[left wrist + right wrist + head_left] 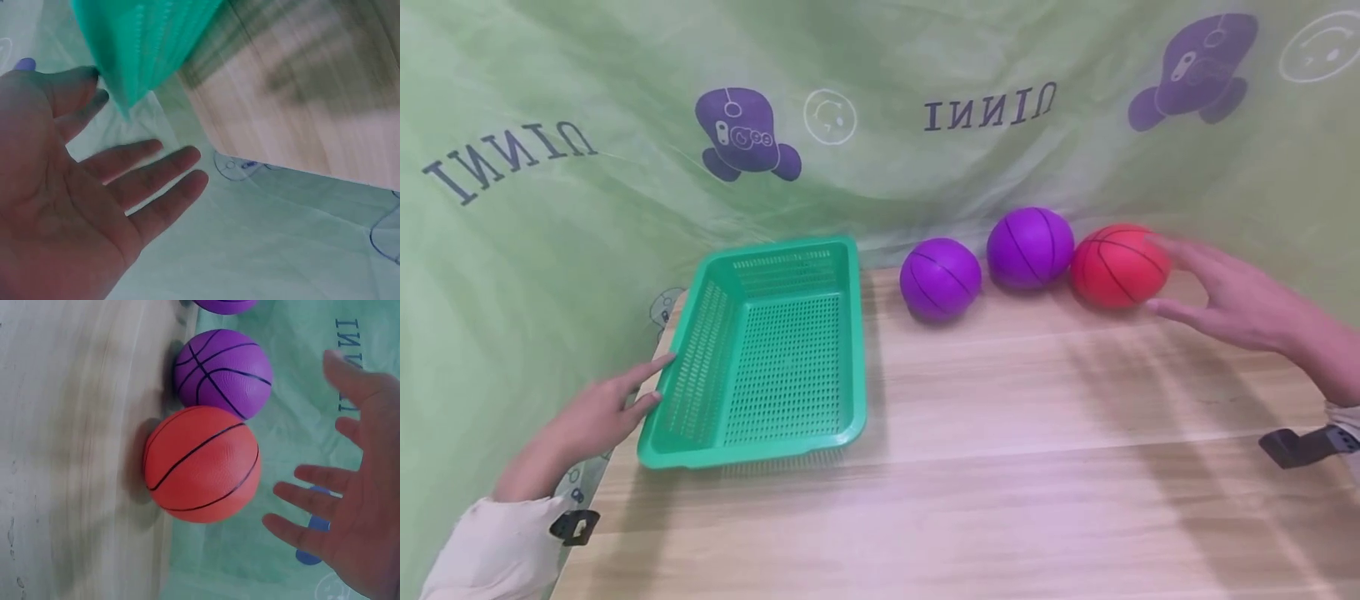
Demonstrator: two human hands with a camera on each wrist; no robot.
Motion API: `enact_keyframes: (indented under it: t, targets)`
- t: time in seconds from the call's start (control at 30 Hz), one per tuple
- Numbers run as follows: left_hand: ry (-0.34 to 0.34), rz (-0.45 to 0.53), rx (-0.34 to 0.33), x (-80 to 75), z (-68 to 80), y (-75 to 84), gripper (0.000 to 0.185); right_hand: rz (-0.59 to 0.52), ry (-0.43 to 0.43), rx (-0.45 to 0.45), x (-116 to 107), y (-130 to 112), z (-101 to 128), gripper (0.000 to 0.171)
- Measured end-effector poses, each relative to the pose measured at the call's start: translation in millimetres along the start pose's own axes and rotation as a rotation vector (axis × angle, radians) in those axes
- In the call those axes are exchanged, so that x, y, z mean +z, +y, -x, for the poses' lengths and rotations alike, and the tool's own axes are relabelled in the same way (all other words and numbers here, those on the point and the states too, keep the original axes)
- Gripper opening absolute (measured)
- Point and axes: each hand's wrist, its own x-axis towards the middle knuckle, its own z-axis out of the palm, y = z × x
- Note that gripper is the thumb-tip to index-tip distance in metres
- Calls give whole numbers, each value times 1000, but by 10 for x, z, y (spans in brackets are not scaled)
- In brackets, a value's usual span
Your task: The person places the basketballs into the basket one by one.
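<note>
Backdrop lettering (988,107) — mirrored, roughly "UINNI" — behind red ball (1118,265), right hand (1232,300).

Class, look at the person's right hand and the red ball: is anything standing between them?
Nothing visible does. The right hand is spread open beside the red ball, with only bare gap between them; the purple ball sits on the red ball's other side.

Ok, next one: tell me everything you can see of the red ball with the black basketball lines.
The red rubbery-looking ball with black basketball seams has a fine pebbled surface. It rests on the pale wooden table at the back edge, by the green printed cloth, rightmost of three balls. It sits against the neighbouring purple ball. The right hand reaches with spread, straight fingers close around its right side; in the wrist view there is a gap, so no grip yet.
</note>
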Motion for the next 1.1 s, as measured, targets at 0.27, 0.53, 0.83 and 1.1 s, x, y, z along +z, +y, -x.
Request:
enact_keyframes:
  t: [0.27,0.53,0.83,1.1]
  targets:
    - [-39,104,12,17,-6,-66,60,-87,-40,31,-87,-71,-47,76]
    - [-77,493,5,135,12,-218,63,-63,-46,44,-85,-53,-113,80]
    - [-73,630,-56,215,8,-225,62,-121,-38,31,-84,-2,-129,82]
    - [-89,842,-46,201,2,-279,64,-142,5,3,-67,100,-149,81]
